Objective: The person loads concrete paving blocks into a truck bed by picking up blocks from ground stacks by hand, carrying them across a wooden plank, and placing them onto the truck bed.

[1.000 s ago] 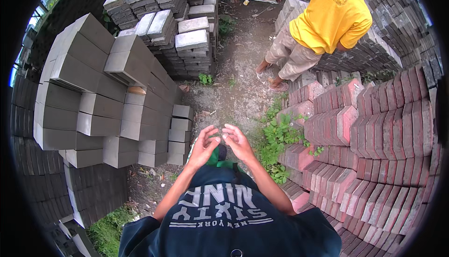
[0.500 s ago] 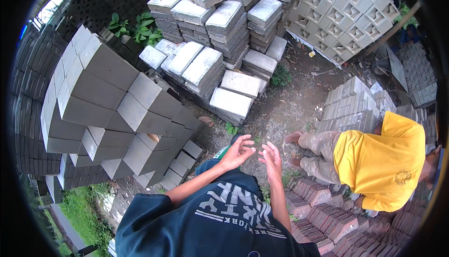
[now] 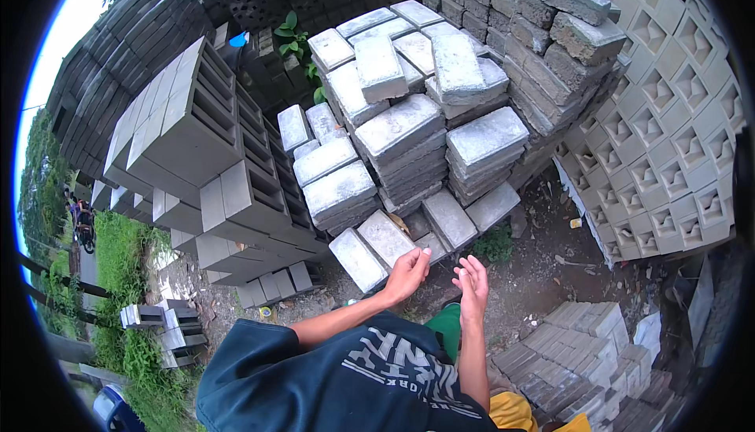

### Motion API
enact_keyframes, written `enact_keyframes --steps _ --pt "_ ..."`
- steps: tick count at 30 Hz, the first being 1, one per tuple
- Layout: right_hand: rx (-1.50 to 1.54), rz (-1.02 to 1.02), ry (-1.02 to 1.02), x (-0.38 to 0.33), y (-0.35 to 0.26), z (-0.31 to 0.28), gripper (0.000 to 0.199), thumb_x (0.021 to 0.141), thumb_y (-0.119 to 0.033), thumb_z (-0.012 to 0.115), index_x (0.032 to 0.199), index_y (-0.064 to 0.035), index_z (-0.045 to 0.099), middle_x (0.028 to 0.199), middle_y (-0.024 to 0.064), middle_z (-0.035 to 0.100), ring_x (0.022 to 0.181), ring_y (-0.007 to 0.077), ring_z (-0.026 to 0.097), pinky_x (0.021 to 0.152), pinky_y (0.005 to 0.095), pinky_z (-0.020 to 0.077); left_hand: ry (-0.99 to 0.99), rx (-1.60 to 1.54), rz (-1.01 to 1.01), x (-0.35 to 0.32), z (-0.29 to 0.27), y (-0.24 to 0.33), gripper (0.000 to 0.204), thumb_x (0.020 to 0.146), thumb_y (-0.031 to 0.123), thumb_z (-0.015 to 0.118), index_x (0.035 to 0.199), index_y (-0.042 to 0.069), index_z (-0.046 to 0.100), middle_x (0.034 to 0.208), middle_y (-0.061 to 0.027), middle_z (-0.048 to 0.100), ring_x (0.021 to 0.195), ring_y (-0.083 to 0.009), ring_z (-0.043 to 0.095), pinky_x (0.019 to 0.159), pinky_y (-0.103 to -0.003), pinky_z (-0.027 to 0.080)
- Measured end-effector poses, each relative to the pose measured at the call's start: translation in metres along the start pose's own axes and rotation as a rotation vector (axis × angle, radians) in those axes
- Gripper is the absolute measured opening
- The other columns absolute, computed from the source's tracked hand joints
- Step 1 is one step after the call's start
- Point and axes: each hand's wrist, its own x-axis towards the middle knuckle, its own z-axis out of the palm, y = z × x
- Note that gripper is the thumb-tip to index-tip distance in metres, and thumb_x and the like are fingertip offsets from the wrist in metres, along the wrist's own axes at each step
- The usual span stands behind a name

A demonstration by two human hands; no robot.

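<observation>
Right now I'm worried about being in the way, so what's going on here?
A person in a dark printed T-shirt holds their bare left hand and right hand before stacked pale-grey rectangular bricks; nothing shows in either. Stacks of grey hollow concrete blocks stand to the left, patterned cream blocks to the right.

TEXT | pale block lettering [image 3: 407, 356] — partly creased | dark shirt [image 3: 314, 381] front
</observation>
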Motion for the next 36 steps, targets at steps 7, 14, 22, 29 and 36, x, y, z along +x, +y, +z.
enact_keyframes --steps 7,14,22,29,36 --pt "-0.043 0.011 0.092 0.07 -0.075 -0.158 0.043 0.092 -0.019 0.053 0.131 -0.0046 0.043 0.128 0.0113 0.052 0.107 0.0176 0.055 0.086 0.0304 0.0455 -0.046 -0.17 0.025 0.071 0.175 0.037 0.023 0.098 0.025 0.043 0.094 0.005 0.053 0.079 -0.0027 0.058 0.067 -0.0101 0.056 0.061 -0.023 0.044" --pt "0.099 -0.021 0.297 0.117 -0.108 -0.289 0.044 0.091 -0.023 0.056 0.13 -0.0068 0.043 0.126 0.0108 0.053 0.106 0.0183 0.055 0.087 0.0323 0.0451 -0.343 -0.077 -0.022 0.142 0.33 0.068 0.023 0.096 0.021 0.049 0.112 0.004 0.049 0.098 -0.0083 0.061 0.082 -0.0139 0.06 0.072 -0.026 0.048" --pt "0.206 -0.054 0.689 0.15 -0.129 -0.422 0.04 0.093 -0.021 0.055 0.129 -0.0075 0.044 0.125 0.0101 0.054 0.105 0.0181 0.056 0.086 0.0322 0.0458 -0.79 0.108 -0.12 0.225 0.507 0.056 0.025 0.096 0.021 0.049 0.113 0.003 0.05 0.101 -0.009 0.062 0.082 -0.013 0.061 0.072 -0.025 0.048" --pt "0.418 -0.131 0.938 0.167 -0.171 -0.513 0.037 0.094 -0.021 0.054 0.127 -0.0063 0.046 0.122 0.0092 0.056 0.105 0.0151 0.056 0.087 0.0294 0.0458 -1.233 0.24 -0.139 0.264 0.663 0.067 0.026 0.098 0.021 0.045 0.099 0.0 0.06 0.092 -0.0068 0.065 0.078 -0.0104 0.059 0.075 -0.025 0.047" --pt "0.467 -0.267 1.305 0.173 -0.185 -0.607 0.035 0.093 -0.022 0.056 0.122 -0.003 0.051 0.111 0.0054 0.06 0.104 0.013 0.054 0.086 0.0278 0.0437 -1.571 0.3 -0.306 0.243 0.812 0.064 0.044 0.101 0.03 0.032 0.12 -0.003 0.055 0.114 -0.0117 0.061 0.105 -0.0175 0.057 0.092 -0.032 0.043"
